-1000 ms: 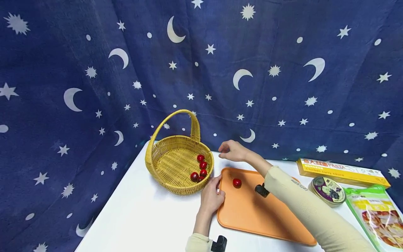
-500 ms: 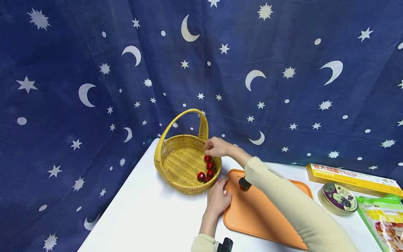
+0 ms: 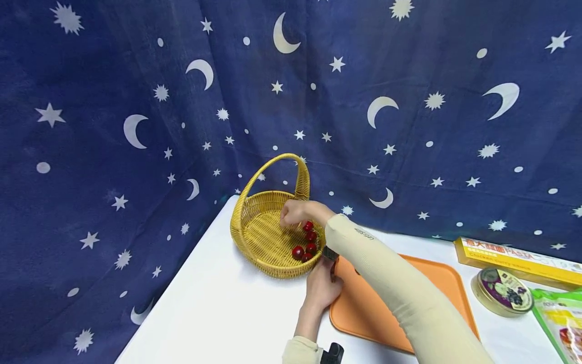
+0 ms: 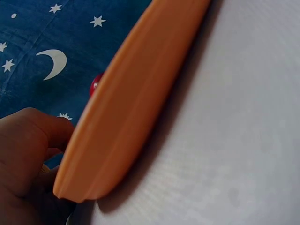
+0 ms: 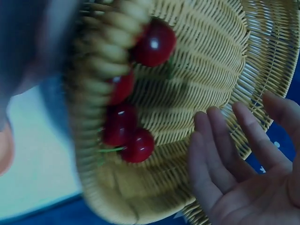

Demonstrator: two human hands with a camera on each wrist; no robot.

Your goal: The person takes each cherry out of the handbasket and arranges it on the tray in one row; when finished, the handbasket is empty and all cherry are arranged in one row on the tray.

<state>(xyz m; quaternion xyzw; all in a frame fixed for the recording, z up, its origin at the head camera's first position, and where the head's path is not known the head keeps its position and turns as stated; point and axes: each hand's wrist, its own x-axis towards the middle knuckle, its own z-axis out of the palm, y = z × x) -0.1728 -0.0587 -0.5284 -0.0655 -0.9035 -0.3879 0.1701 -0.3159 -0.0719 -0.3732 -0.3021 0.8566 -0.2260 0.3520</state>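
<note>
My left hand [image 3: 321, 290] grips the left edge of an orange tray [image 3: 441, 268]; in the left wrist view, its fingers [image 4: 58, 131] curl at the tray's corner. My right hand [image 3: 294, 212] reaches over the rim into a yellow wicker basket [image 3: 268, 265]. In the right wrist view, the right fingers [image 5: 222, 140] are loosely extended over the woven floor, with nothing visible between them. Several red cherries [image 3: 297, 252] lie along the basket's right side, one with a green stem. Beyond the tray's rim, another cherry [image 4: 95, 84] shows; the right sleeve mostly hides it in the head view.
Right of the tray are a round tin [image 3: 502, 293], a long yellow pasta box [image 3: 518, 263] and a green-edged food packet [image 3: 561, 318]. A blue curtain [image 3: 254, 91] with moons and stars stands behind the white table [image 3: 218, 303]. The basket's tall handle [image 3: 268, 169] arches above it.
My right hand has moved left, from behind the tray over the rim and into the basket. The left hand keeps its grip on the tray. The head view has shifted slightly.
</note>
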